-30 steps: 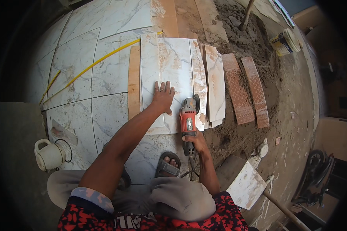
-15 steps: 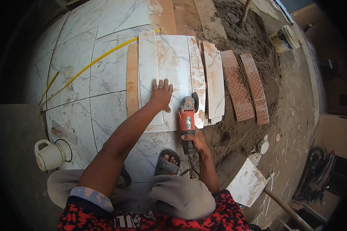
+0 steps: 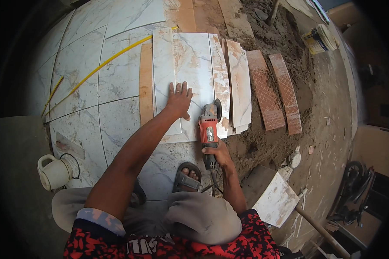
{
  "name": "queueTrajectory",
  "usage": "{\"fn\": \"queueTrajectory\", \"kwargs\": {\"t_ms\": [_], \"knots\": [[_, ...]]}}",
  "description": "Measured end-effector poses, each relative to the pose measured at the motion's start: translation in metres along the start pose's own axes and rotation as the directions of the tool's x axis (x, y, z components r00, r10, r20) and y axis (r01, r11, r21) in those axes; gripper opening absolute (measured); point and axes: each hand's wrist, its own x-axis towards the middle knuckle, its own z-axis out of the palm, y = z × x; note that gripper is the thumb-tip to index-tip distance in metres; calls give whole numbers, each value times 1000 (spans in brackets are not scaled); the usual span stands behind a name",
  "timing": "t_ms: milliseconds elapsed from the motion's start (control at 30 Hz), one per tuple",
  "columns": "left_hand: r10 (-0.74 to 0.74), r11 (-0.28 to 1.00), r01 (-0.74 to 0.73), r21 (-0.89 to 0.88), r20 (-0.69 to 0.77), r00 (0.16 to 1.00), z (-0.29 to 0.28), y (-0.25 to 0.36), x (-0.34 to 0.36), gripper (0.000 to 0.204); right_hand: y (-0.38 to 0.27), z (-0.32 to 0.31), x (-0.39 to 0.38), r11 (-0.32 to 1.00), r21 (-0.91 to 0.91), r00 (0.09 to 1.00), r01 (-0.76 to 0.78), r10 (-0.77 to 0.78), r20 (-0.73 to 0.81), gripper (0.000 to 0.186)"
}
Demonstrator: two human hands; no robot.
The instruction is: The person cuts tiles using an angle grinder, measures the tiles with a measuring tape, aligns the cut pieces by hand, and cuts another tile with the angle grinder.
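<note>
My left arm reaches forward from the lower edge, nearly straight, bare from the rolled sleeve to the wrist. My left hand (image 3: 180, 100) lies flat, palm down, its fingers (image 3: 178, 88) spread a little and pointing away from me, the thumb out to the right. My right arm is bent closer in, the forearm running up from my knee. My right hand (image 3: 216, 152) is curled in a closed grip, knuckles up, wrist straight. My sandalled foot (image 3: 186, 176) sits between the two arms.
</note>
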Motion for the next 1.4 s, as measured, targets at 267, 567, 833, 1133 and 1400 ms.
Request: {"fn": "queueTrajectory", "kwargs": {"t_ms": [267, 567, 833, 1133, 1400], "knots": [[-24, 1000, 24, 7, -3, 1000, 1, 1, -2, 123, -9, 35, -50, 978, -192, 980, 82, -45, 193, 62], [-24, 1000, 24, 6, 13, 1000, 0, 0, -2, 124, -25, 64, -97, 944, -304, 951, 128, -30, 308, 62], [-21, 1000, 21, 13, 8, 1000, -1, 1, -1, 124, -37, 72, -118, 931, -327, 937, 165, -45, 346, 62], [-12, 1000, 12, -2, 13, 1000, -1, 1, 0, 126, -44, 66, -128, 931, -294, 935, 215, -109, 336, 62], [22, 1000, -22, 3, -3, 1000, 1, -1, 1, 127, 9, 2, -12, 996, -27, 995, 88, -89, -42, 62]]}}
